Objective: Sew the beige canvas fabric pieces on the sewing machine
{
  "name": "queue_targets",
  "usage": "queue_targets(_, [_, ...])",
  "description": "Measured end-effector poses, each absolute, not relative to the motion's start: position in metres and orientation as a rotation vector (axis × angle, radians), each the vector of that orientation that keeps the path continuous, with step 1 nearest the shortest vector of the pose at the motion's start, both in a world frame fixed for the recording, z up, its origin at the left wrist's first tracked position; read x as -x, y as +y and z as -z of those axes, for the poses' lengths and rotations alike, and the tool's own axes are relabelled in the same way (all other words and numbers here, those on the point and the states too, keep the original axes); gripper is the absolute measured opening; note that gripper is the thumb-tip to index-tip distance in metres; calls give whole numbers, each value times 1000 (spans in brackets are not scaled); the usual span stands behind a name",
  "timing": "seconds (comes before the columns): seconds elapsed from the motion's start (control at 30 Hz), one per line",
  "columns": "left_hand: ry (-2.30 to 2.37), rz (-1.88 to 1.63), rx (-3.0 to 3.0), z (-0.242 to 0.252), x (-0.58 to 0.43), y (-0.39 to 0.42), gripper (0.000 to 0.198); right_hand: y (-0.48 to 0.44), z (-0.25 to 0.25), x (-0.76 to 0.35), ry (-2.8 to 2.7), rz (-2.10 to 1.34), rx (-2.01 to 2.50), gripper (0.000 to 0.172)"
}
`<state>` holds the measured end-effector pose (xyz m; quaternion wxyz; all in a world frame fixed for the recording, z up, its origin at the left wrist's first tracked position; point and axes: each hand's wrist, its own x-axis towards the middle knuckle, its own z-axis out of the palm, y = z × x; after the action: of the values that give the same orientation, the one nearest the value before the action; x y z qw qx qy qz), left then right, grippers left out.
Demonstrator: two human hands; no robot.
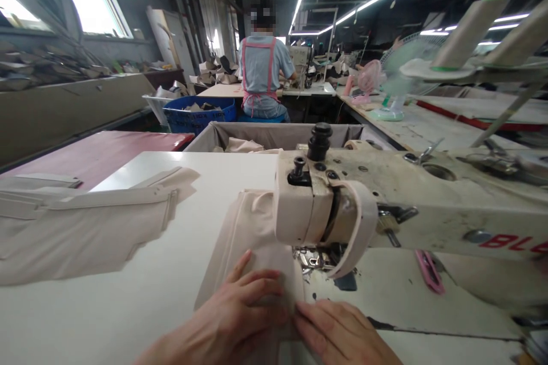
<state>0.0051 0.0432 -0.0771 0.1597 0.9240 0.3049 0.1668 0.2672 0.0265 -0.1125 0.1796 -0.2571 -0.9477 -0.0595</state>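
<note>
My left hand (246,308) lies flat with fingers spread on a beige fabric piece (246,228) just in front of the sewing machine head (308,199). Beside it, my right hand (338,331) rests flat on the fabric's near right edge, fingers stretched toward the left hand. The fabric runs back under the machine head, near the presser foot (314,259). The needle itself is hidden behind the head. The machine's arm (449,205) stretches to the right.
A stack of cut beige pieces (85,217) lies on the white table (128,308) at left. A cloth-lined bin (274,137) stands behind the table, a blue tub (199,114) beyond it. A person in a pink apron (263,77) works farther back. Thread cones (471,28) and a fan (402,80) at right.
</note>
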Motion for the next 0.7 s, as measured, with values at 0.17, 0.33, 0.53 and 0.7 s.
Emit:
queue_targets(0.17, [687, -258, -2655, 51, -9, 55, 35, 38, 102, -263, -2598, 63, 693, 34])
queue_targets(0.33, [643, -329, -2618, 56, -10, 72, 39, 44, 102, -261, -2585, -73, 809, 40])
queue_targets(0.53, [636, -372, -2592, 64, -8, 95, 45, 42, 110, -264, -2591, -86, 938, 50])
queue_targets(0.7, [673, -420, -2585, 64, -9, 116, 39, 42, 112, -264, -2561, -95, 920, 49])
